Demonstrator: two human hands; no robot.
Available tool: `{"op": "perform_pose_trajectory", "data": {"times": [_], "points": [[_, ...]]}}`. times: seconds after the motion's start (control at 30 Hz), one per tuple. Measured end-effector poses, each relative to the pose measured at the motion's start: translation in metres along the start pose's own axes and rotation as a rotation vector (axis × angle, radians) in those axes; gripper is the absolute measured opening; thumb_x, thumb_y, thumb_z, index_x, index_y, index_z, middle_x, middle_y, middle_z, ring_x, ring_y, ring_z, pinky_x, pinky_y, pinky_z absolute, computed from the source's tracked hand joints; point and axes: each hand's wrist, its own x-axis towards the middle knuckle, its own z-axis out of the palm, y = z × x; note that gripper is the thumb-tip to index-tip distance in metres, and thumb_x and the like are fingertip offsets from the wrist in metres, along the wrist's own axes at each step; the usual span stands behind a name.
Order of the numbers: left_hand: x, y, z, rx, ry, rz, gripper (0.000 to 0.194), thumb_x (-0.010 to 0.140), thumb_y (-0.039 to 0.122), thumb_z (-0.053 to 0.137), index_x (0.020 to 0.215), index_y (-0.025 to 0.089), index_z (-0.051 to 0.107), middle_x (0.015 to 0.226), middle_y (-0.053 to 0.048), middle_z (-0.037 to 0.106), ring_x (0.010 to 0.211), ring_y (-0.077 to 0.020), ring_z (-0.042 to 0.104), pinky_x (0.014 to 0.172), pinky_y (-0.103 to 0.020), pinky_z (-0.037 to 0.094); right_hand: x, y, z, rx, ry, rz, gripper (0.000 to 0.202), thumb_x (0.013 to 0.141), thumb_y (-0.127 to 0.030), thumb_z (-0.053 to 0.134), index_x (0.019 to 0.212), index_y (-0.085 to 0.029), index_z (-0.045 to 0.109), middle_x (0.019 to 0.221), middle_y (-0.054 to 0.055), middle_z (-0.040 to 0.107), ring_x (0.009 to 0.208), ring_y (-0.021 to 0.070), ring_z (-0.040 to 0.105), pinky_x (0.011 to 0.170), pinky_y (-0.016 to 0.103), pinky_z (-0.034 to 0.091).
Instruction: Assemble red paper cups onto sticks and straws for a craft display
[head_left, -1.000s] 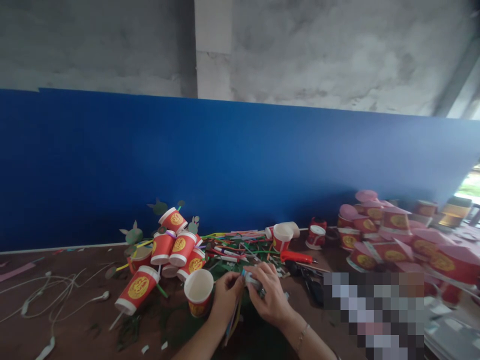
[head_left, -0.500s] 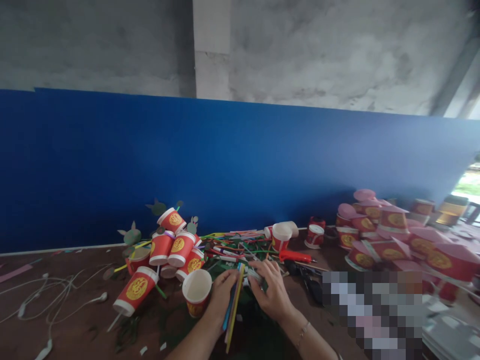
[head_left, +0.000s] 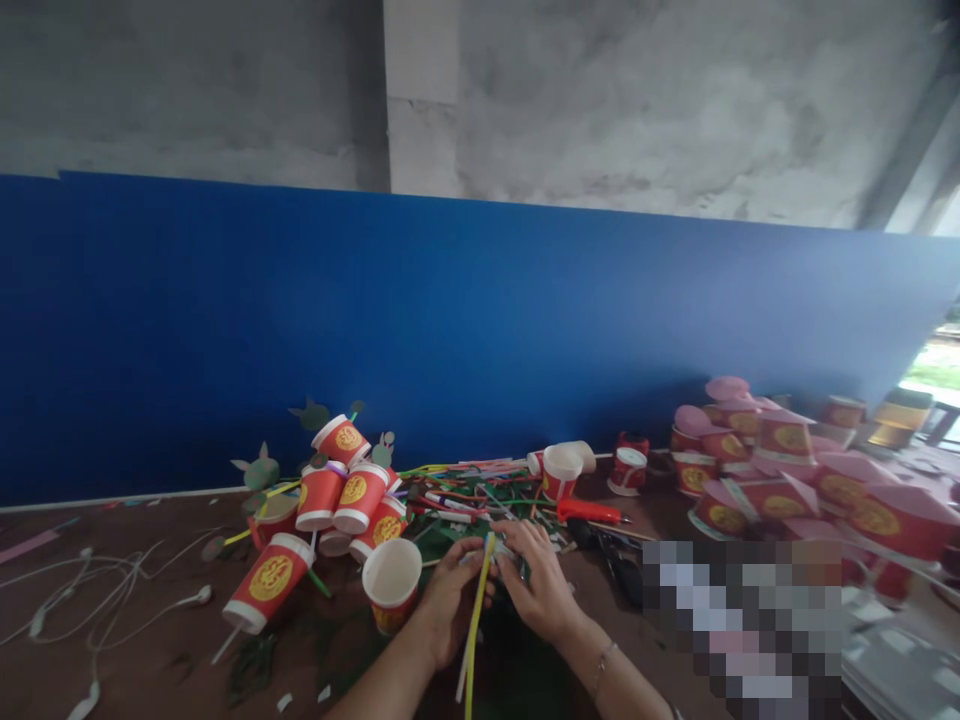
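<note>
In my left hand (head_left: 450, 600), closed at the lower middle, is a small bunch of thin straws (head_left: 478, 625). Yellow and pale pink ones show, their lower ends pointing toward me. My right hand (head_left: 536, 580) is just beside their upper ends, fingers stretched forward and thumb apart. Under those fingers lies something pale and partly hidden; whether they touch it I cannot tell. Left of my left hand stands a white-lined paper cup (head_left: 394, 570), upright and open at the top. Beyond both hands spreads a heap of coloured straws and green scraps (head_left: 457, 500).
Red paper cups (head_left: 352, 495) are piled left, some with straws through them. White earphones (head_left: 94, 600) lie far left. A red-handled screwdriver (head_left: 592, 512) and black scissors (head_left: 619, 560) sit right, near pink-topped cups (head_left: 787, 450). A blue panel (head_left: 450, 320) borders the back.
The straws in my left hand have swung toward upright, and the blue one no longer shows. My left fingers have turned further round them. The right hand has shifted slightly left.
</note>
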Motion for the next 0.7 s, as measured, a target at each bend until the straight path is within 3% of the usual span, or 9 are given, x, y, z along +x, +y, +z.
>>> {"op": "perform_pose_trajectory", "data": {"times": [0.17,0.3,0.4,0.6,0.7], "points": [[0.0,-0.005,0.002,0.172,0.007,0.152,0.033,0.067,0.046,0.068,0.083,0.018,0.06,0.066,0.002,0.06,0.056,-0.0123,0.055,0.051,-0.022,0.042,0.0,-0.004,-0.003,-0.032,-0.026,-0.031,0.035,0.081,-0.012,0.047,0.114,-0.023,0.048,0.097,0.006,0.064,0.09,0.0227,0.057,0.084,0.04,0.04],[-0.001,-0.004,0.003,0.463,0.057,0.418,0.025,0.066,0.035,0.068,0.082,0.016,0.067,0.079,-0.004,0.064,0.073,-0.0183,0.057,0.064,-0.026,0.045,0.002,-0.01,-0.007,-0.058,-0.041,-0.054,0.038,0.08,-0.012,0.048,0.117,-0.022,0.047,0.096,0.006,0.064,0.089,0.0229,0.057,0.083,0.04,0.039],[-0.003,-0.005,0.002,0.606,0.064,0.527,0.02,0.07,0.032,0.065,0.082,0.016,0.069,0.077,-0.005,0.065,0.077,-0.0202,0.057,0.071,-0.027,0.045,0.004,-0.013,-0.009,-0.073,-0.058,-0.057,0.036,0.08,-0.014,0.049,0.115,-0.022,0.048,0.09,0.006,0.063,0.086,0.0225,0.057,0.081,0.04,0.039],[-0.005,-0.01,0.002,0.638,0.111,0.458,0.033,0.078,0.044,0.055,0.082,0.014,0.068,0.063,-0.002,0.062,0.056,-0.0147,0.053,0.053,-0.023,0.041,0.005,-0.018,-0.01,-0.063,-0.056,-0.101,0.034,0.08,-0.013,0.049,0.114,-0.02,0.048,0.081,0.004,0.06,0.078,0.0204,0.053,0.076,0.038,0.039],[-0.009,-0.007,0.005,0.73,0.144,0.452,0.031,0.078,0.041,0.053,0.078,0.014,0.067,0.061,-0.001,0.061,0.052,-0.0132,0.051,0.048,-0.021,0.038,0.003,-0.021,-0.007,-0.014,-0.012,-0.107,0.03,0.081,-0.014,0.051,0.111,-0.02,0.05,0.081,0.003,0.059,0.077,0.0194,0.053,0.074,0.036,0.04]]}}
